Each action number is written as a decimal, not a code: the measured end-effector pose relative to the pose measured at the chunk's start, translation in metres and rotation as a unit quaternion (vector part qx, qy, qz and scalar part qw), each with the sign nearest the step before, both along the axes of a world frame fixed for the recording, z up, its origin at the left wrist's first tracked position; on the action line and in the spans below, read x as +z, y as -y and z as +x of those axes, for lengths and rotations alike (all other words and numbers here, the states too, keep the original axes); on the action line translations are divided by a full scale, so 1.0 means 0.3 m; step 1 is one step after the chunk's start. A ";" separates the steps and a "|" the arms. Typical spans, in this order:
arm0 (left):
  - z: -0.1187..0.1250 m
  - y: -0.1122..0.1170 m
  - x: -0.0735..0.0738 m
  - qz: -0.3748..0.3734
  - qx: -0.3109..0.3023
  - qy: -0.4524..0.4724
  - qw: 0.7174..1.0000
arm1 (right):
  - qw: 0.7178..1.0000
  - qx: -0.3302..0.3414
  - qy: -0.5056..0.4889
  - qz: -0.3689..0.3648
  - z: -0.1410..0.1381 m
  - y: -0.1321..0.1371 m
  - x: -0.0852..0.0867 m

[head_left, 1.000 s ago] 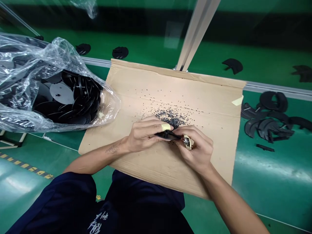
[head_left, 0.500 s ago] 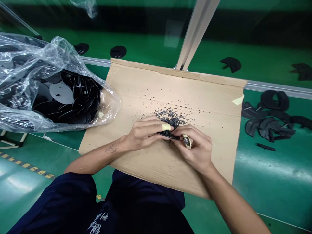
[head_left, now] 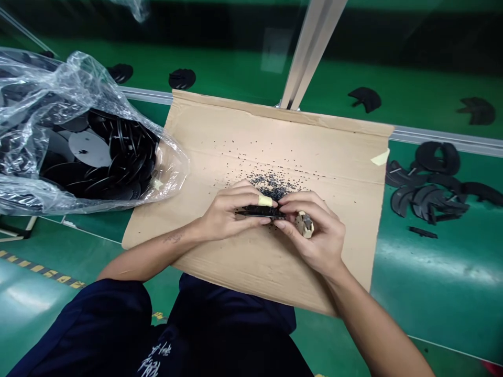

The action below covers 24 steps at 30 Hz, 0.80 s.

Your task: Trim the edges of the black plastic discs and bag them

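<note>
My left hand [head_left: 231, 212] is shut on a thin black plastic piece [head_left: 261, 211], held edge-on, with beige tape [head_left: 265, 200] around one finger. My right hand [head_left: 316, 233] grips a small tape-wrapped tool [head_left: 304, 224] whose tip is hidden, and its fingers touch near the black piece's right end. Just beyond both hands lies a heap of black plastic shavings [head_left: 273, 183] on a flattened cardboard sheet [head_left: 275, 131]. More shavings are scattered thinly across the sheet.
A clear plastic bag [head_left: 168, 175] of black discs [head_left: 89, 148] sits at the left, overlapping the cardboard. Black curved cut pieces [head_left: 426, 201] lie on the green bench at the right. A metal rail [head_left: 432, 137] and upright aluminium post [head_left: 310, 52] stand beyond the cardboard.
The black piece now lies more level between my hands, and the tool has turned, hiding its metal end. The whole scene has shifted slightly up and left in view.
</note>
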State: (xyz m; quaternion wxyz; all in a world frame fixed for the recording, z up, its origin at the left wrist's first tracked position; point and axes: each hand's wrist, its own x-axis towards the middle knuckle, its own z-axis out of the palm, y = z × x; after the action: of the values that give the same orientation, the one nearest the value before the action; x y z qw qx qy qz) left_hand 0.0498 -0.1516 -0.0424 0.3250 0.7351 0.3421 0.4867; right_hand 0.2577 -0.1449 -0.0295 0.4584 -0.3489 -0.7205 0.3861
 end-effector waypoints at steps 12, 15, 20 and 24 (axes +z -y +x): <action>-0.020 -0.011 0.013 -0.310 -0.146 0.119 0.932 | 0.996 0.069 -0.006 0.058 0.013 0.002 -0.023; -0.018 -0.006 0.012 -0.302 -0.140 0.109 0.937 | 0.994 0.086 0.003 0.066 0.012 0.001 -0.027; -0.016 -0.009 0.009 -0.295 -0.135 0.104 0.940 | 0.996 0.059 0.004 0.068 0.010 -0.004 -0.025; -0.004 0.004 0.000 -0.259 -0.105 0.124 0.952 | 0.997 0.013 0.011 0.075 0.009 0.000 -0.018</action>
State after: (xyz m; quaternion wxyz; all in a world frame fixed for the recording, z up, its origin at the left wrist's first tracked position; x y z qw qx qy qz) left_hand 0.0485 -0.1530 -0.0422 0.5937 0.5914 0.3344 0.4312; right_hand 0.2604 -0.1448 -0.0351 0.4707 -0.3084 -0.7566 0.3329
